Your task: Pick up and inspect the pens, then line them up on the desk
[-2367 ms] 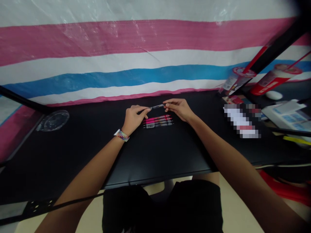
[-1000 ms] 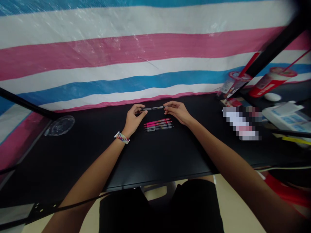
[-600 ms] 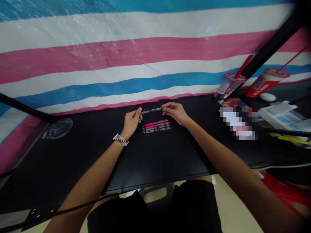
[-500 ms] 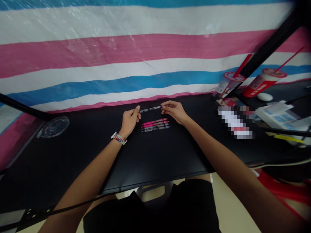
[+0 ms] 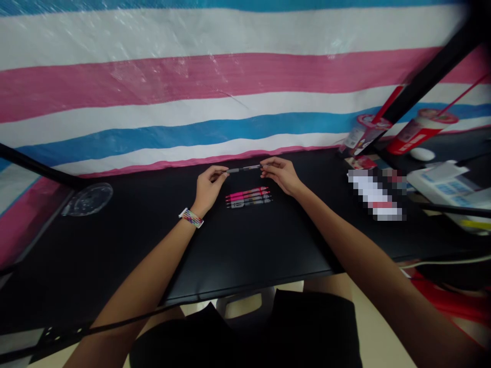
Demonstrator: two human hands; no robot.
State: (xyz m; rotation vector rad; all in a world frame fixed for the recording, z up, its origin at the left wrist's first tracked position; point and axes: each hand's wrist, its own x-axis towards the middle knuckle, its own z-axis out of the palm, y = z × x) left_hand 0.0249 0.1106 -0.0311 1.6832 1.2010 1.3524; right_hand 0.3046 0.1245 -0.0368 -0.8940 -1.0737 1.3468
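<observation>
A dark pen [image 5: 244, 169] with a clear section is stretched level between my two hands, above the far part of the black table [image 5: 245, 245]. My left hand [image 5: 209, 188] pinches its left end between thumb and fingers. At the other end, my right hand [image 5: 283, 176] grips the pen with its fingertips. Just below, on the tabletop, several pens lie side by side in a row: pink pens [image 5: 247, 194] at the back and grey-and-clear pens [image 5: 250, 203] at the front.
A round clear plastic lid [image 5: 88, 199] lies at the left. Two drink cups with straws, one clear [image 5: 360, 134] and one red [image 5: 418, 132], stand at the back right near a white mouse [image 5: 422, 154] and a white box [image 5: 441, 184]. A striped sheet [image 5: 215, 76] hangs behind.
My left hand has turned, its fingers now reaching over the pen's left end. The pen has risen slightly in view, still held at both ends. The row of pens is unchanged.
</observation>
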